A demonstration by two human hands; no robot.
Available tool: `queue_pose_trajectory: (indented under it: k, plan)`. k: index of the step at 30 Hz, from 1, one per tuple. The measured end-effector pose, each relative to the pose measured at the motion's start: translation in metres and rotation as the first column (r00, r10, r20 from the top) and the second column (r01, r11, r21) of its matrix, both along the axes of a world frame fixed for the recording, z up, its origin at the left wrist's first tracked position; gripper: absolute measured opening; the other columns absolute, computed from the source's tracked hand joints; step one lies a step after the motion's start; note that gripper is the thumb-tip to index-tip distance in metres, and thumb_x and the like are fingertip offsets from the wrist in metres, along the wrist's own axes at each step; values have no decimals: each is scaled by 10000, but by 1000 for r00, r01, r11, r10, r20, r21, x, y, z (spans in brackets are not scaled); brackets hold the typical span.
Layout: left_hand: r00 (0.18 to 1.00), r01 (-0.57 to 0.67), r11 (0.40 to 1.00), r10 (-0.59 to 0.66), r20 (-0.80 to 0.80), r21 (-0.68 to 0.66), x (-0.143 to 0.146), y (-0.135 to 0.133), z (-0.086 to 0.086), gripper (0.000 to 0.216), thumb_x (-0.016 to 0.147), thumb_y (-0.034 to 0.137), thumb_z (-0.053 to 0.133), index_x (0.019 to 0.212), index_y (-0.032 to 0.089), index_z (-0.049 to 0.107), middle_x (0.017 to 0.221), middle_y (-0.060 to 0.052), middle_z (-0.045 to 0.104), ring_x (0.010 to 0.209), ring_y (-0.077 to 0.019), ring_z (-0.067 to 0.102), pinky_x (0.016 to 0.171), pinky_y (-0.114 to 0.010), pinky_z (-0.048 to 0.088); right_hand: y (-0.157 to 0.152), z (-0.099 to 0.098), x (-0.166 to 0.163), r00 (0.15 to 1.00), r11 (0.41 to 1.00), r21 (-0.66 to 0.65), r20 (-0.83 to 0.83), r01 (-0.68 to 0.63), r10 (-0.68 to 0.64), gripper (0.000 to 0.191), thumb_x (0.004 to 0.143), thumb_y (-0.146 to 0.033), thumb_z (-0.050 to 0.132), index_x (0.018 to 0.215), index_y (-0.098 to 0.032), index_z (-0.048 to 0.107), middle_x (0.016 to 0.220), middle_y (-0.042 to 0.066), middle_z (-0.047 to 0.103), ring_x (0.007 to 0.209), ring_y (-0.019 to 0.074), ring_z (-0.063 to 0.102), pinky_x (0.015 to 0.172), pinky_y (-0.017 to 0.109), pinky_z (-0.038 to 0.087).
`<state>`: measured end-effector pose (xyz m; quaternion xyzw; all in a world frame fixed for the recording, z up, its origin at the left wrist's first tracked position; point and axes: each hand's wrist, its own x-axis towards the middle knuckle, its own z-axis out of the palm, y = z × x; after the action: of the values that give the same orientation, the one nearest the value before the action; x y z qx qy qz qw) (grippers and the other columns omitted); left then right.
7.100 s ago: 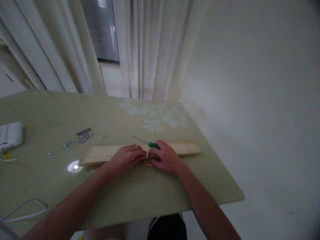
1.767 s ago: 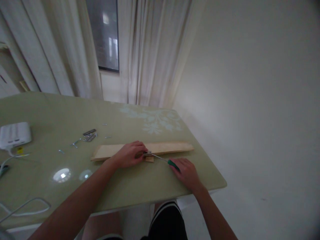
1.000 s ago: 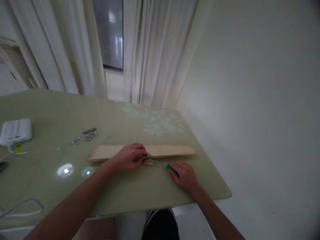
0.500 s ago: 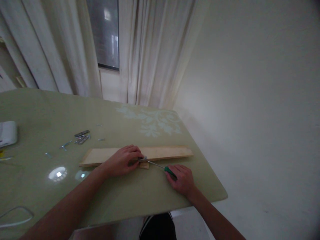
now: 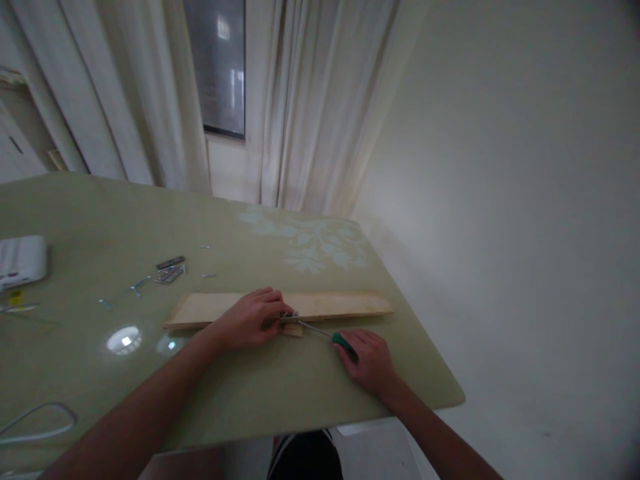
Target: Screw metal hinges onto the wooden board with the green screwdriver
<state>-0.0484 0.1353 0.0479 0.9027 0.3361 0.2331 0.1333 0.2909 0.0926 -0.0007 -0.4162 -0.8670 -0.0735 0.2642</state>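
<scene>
A long pale wooden board (image 5: pixel 340 304) lies flat on the green table (image 5: pixel 240 393). My left hand (image 5: pixel 250 321) rests on its middle, fingers curled round a small metal fitting (image 5: pixel 290 316) at the board's near edge, above a small wooden block (image 5: pixel 294 330). My right hand (image 5: pixel 369 360) is closed round the green handle of a screwdriver (image 5: pixel 336 339). Its thin shaft runs up and left, and the tip meets the fitting.
Loose metal plates and screws (image 5: pixel 167 272) lie scattered on the table to the far left of the board. A white box (image 5: pixel 21 261) sits at the left edge, a white cable (image 5: pixel 37 427) at the near left. Curtains and a window stand behind; the table's right edge drops to bare floor.
Seven seconds ago both hands sat together on the board with the screwdriver pointing away. Since then my right hand has drawn back toward me, the tip against the fitting. The last second shows hardly any change.
</scene>
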Motion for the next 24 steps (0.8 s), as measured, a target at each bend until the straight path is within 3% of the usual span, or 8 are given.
queue_pose_trajectory:
  k: [11, 17, 24]
  plan:
    - [1000, -7, 1000, 7, -1, 7, 1, 0, -1, 400, 846, 61, 603, 1186, 237, 721, 1038, -54, 682, 985, -227, 618, 855, -339, 475, 1, -2, 1, 999, 999, -4, -17, 33, -33, 222, 987, -347, 622, 1040, -189, 770, 913, 88, 811, 784, 246, 763, 747, 348, 584]
    - [1000, -7, 999, 7, -2, 34, 1, 0, -1, 365, 865, 87, 608, 1176, 241, 722, 1021, -54, 683, 966, -228, 622, 845, -343, 477, 4, -1, -1, 999, 998, -44, 9, -37, 37, 243, 1030, -348, 587, 1103, -192, 758, 978, 91, 817, 852, 239, 772, 798, 347, 589]
    - [1000, 0, 999, 2, -29, 53, 0, 1, -5, 413, 845, 71, 607, 1206, 242, 715, 1034, -56, 679, 978, -231, 620, 864, -355, 485, 0, 1, -2, 999, 999, 1, 4, 37, -37, 207, 981, -343, 627, 1025, -200, 770, 907, 82, 811, 775, 244, 756, 742, 352, 580]
